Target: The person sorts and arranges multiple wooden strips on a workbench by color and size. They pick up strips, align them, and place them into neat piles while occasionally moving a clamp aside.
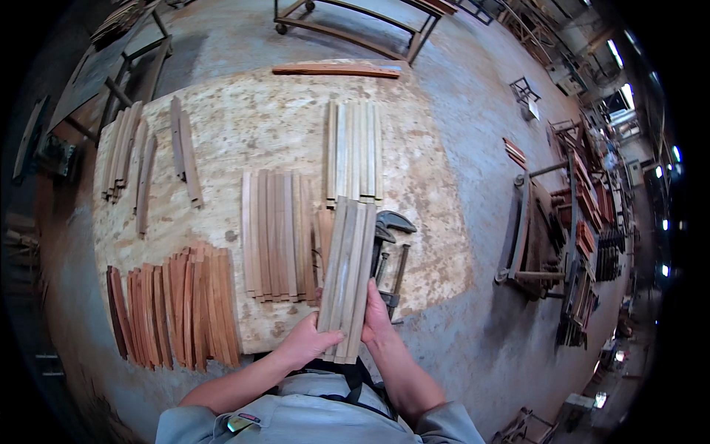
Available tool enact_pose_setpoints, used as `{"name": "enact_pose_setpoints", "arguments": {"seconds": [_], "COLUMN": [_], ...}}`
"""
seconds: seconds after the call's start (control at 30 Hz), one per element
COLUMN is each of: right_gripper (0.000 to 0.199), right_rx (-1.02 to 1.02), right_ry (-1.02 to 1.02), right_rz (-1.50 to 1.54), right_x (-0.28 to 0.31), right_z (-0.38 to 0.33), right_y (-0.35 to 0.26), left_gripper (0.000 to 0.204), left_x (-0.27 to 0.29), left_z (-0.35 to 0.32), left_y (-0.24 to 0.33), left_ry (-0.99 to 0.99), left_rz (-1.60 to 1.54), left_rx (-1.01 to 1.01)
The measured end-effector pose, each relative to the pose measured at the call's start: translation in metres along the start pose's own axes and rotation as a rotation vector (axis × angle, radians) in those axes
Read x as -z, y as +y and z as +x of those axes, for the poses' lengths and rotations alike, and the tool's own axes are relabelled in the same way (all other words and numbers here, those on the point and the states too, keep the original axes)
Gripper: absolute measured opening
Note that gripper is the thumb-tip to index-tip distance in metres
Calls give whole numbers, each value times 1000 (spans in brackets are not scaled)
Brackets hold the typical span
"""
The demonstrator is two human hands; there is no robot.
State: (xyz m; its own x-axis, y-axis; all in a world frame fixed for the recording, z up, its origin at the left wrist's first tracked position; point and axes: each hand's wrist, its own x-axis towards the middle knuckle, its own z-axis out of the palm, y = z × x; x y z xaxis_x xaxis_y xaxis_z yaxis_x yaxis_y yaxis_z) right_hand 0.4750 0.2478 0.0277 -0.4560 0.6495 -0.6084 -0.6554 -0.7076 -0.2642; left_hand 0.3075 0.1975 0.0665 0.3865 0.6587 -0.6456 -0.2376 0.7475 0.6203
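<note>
A bundle of pale wooden strips (346, 274), laid side by side, is held lengthwise before my body over the table's near edge. My left hand (309, 342) grips its left side near the close end, thumb across the top. Along the right side, my right hand (377, 314) is closed on the same bundle, its fingertips partly hidden. The bundle's far end meets the near end of a row of pale strips (355, 152). Left of it lies a row of light brown strips (275, 237). Partly covered by the bundle, dark metal clamps (399, 274) rest on its right.
Reddish-brown strips (177, 307) cover the near left of the plywood tabletop (244, 126). Other strips (122, 152) lie at the far left, and a long reddish piece (336, 71) along the far edge. A wheeled metal cart (355, 33) stands beyond; a loaded rack (547, 229) is on the right.
</note>
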Motion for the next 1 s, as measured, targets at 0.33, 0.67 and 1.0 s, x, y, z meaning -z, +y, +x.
{"name": "enact_pose_setpoints", "arguments": {"seconds": [0.33,0.67,1.0], "right_gripper": [96,86,42], "right_rx": [-10,95,497], "right_ry": [-174,-119,117], "right_rz": [-38,-138,-240], "right_x": [-5,11,-13], "right_z": [-3,4,31], "right_y": [-6,-11,-20], "left_gripper": [43,58,103], "left_x": [-4,-1,-24], "left_z": [2,14,11], "left_y": [-1,1,43], "left_ry": [-9,6,389], "left_rz": [29,183,1108], "left_rx": [40,61,-427]}}
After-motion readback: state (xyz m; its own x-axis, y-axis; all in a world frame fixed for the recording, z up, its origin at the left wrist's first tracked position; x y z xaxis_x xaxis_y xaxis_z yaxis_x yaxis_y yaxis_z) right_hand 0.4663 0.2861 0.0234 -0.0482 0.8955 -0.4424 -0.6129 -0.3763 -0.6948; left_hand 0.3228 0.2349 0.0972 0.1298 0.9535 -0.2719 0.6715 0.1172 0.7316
